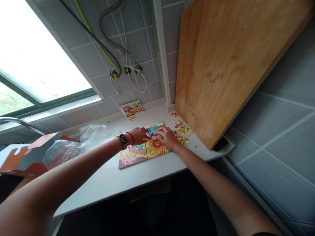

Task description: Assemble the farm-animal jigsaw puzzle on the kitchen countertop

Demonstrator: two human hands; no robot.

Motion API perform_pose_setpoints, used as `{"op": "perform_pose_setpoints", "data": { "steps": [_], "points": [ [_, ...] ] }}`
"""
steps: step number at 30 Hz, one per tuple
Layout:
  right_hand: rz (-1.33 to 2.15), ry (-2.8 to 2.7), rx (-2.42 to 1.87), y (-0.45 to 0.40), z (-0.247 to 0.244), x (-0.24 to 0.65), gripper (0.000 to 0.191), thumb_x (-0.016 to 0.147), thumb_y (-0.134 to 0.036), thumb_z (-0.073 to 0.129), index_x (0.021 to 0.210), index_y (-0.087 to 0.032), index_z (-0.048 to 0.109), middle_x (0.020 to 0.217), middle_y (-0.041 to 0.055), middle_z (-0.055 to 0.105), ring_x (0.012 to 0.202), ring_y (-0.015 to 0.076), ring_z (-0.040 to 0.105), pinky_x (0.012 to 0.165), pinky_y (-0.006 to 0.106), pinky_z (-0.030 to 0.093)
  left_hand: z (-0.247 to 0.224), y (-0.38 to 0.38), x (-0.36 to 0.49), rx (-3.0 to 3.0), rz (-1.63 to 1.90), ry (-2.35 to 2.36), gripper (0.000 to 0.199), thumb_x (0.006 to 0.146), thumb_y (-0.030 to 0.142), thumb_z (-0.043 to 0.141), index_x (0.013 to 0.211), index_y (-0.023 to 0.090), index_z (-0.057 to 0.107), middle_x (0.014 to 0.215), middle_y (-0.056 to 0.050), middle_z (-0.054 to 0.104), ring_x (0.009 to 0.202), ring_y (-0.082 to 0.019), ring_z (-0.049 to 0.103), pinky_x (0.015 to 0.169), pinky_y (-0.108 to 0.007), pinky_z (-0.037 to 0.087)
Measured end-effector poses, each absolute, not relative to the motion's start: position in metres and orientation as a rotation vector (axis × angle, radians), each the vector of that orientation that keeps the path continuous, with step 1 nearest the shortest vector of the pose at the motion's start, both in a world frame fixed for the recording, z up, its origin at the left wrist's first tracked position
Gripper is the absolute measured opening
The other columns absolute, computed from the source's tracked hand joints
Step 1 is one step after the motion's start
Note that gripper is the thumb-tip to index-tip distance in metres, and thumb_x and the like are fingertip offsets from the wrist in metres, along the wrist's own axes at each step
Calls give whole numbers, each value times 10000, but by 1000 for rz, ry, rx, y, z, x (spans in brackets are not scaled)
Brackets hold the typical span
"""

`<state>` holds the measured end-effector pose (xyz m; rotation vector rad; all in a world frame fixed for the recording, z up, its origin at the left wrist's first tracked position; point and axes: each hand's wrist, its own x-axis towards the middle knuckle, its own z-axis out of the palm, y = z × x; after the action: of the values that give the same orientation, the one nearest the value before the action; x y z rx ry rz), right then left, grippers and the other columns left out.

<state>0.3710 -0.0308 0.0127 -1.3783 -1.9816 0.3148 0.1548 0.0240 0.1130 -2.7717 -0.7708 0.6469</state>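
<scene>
A colourful jigsaw puzzle (137,152), mostly joined, lies on the white counter with a lion and a pink animal among its pictures. My left hand (139,136), wearing a black watch and a red band, reaches over its upper middle with fingers apart. Close by on the right, my right hand (167,138) rests its spread fingertips on the puzzle near the lion. Neither hand shows a piece held, though the area under the fingers is partly hidden. Loose puzzle pieces (182,129) are heaped right of the puzzle, and a single piece (132,118) lies behind it.
A picture card (131,108) leans on the tiled wall. Crumpled clear plastic (92,136) and an opened orange box (36,150) occupy the left. One large wooden board (221,65) leans at the right. Hoses (108,49) hang above, and the counter's front edge is near me.
</scene>
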Motion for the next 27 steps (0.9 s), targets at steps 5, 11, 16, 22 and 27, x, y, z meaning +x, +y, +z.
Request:
{"op": "perform_pose_setpoints", "data": {
  "steps": [5,11,16,22,27],
  "points": [
    [313,-1874,-1341,-30,12,376,215,944,-152,619,1034,-193,810,1202,112,700,1211,257,570,1115,403,449,110,26,160,-2838,623,-823,297,1023,384,573,1255,388,758,1385,-61,674,1178,-262,670,943,-386,564],
    [218,-1775,-1360,-28,9,381,226,912,-144,614,987,-227,811,1174,108,688,1190,275,569,1113,423,454,106,32,164,-2896,569,-824,260,1016,401,586,1087,328,825,1406,-66,679,1285,-287,628,1038,-421,522],
    [17,-1526,-1516,-21,-2,395,221,891,-175,628,1045,-209,782,1305,153,607,1370,342,450,1205,520,353,100,36,138,-2980,334,-968,352,1009,441,589,1315,343,733,1391,-75,696,1255,-278,658,1054,-428,517],
    [-32,-1489,-1717,-13,-23,402,302,866,-225,653,1158,-185,717,1450,188,539,1496,414,306,1216,610,285,76,23,68,-3036,-267,-1224,424,1072,475,425,1212,266,766,1257,-72,759,1046,-224,739,926,-362,578],
    [7,-1590,-1796,-10,-24,404,292,853,-257,662,1124,-172,730,1389,198,599,1395,405,450,1185,601,319,47,9,22,-2913,-715,-1372,391,1040,420,470,1021,191,787,1008,-96,797,845,-205,735,779,-322,582]
  ]
}}
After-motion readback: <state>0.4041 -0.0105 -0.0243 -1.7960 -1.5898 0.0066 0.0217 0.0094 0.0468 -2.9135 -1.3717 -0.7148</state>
